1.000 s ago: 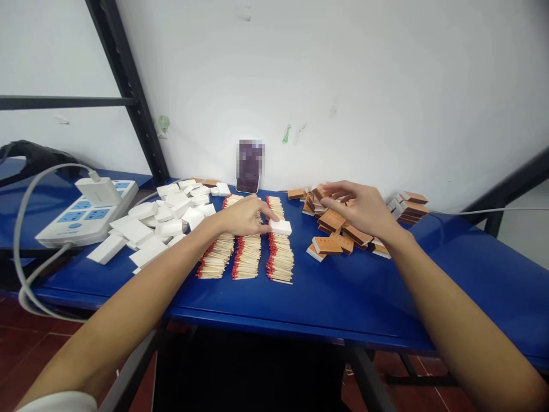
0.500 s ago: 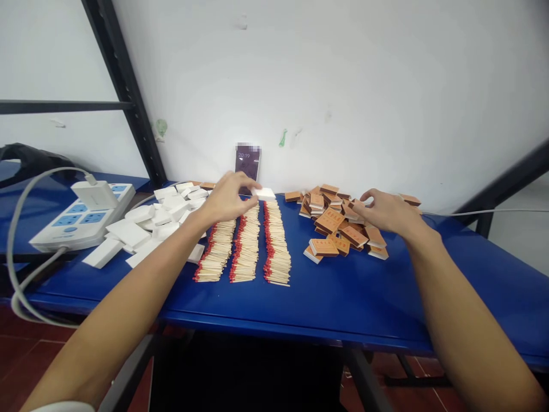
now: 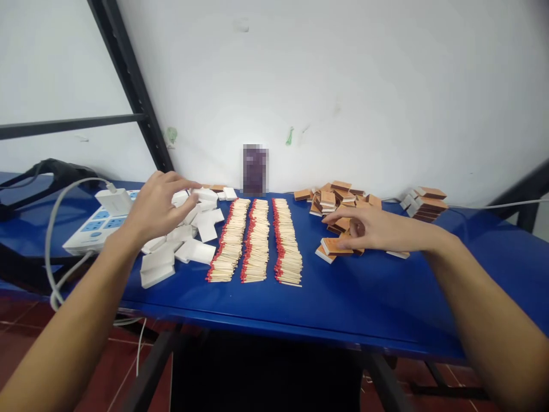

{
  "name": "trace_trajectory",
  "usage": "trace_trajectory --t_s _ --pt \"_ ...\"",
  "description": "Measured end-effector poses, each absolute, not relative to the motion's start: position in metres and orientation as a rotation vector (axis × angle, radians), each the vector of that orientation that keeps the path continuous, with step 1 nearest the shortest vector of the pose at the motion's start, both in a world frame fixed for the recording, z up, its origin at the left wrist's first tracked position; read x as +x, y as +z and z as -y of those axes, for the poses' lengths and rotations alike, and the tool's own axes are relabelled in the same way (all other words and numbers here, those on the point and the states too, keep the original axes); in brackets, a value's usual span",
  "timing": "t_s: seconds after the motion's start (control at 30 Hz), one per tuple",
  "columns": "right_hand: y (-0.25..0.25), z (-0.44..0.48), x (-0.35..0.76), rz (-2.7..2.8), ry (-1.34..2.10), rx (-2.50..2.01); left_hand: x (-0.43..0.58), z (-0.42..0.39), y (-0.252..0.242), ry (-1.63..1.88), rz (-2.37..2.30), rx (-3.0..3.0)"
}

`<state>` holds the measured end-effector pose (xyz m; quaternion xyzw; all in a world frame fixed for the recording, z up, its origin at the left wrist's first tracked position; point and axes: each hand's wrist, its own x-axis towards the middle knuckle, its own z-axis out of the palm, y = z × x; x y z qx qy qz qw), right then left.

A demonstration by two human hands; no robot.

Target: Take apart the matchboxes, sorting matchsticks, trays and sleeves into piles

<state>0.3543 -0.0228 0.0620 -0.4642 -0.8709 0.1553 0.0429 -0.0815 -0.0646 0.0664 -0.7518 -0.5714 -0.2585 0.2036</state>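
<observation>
My left hand [image 3: 165, 203] hovers over a heap of white matchbox trays [image 3: 201, 222], with thumb and fingers apart and nothing visible between them. My right hand [image 3: 373, 229] is low over a pile of orange-brown matchboxes [image 3: 341, 197]. Its index finger reaches out while the thumb is down by a matchbox [image 3: 332, 246] at the front of the pile; whether they touch is unclear. The hand covers part of that pile. Between the hands, red-tipped matches lie in three long rows: a left row [image 3: 229, 243], a middle row [image 3: 256, 243] and a right row [image 3: 286, 243].
A phone [image 3: 254, 170], blurred out, leans on the wall behind the matches. At left lies a white power strip [image 3: 86, 237] with a plugged-in charger [image 3: 114, 201] and looping cable. More matchboxes [image 3: 426, 203] are stacked at the back right of the blue table [image 3: 266, 309].
My left hand has moved left from the far end of the match rows to the white heap; the white tray it held is gone from its fingers. My right hand has moved toward the pile's front.
</observation>
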Motion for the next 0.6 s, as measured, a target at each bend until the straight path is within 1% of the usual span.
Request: trace_trajectory --t_s 0.2,0.3,0.43,0.6 --pt "0.043 0.012 0.358 2.742 0.353 -1.244 -0.105 0.111 0.056 -0.56 1.671 -2.104" --pt "0.039 0.007 0.358 2.739 0.385 -1.237 -0.115 0.133 0.041 -0.615 1.736 -2.038" --pt "0.046 0.013 0.352 2.66 0.399 -1.268 -0.121 0.149 0.02 -0.648 1.792 -1.973" --pt "0.056 0.024 0.339 2.485 0.215 -1.227 -0.117 0.15 0.009 -0.692 1.85 -1.872"
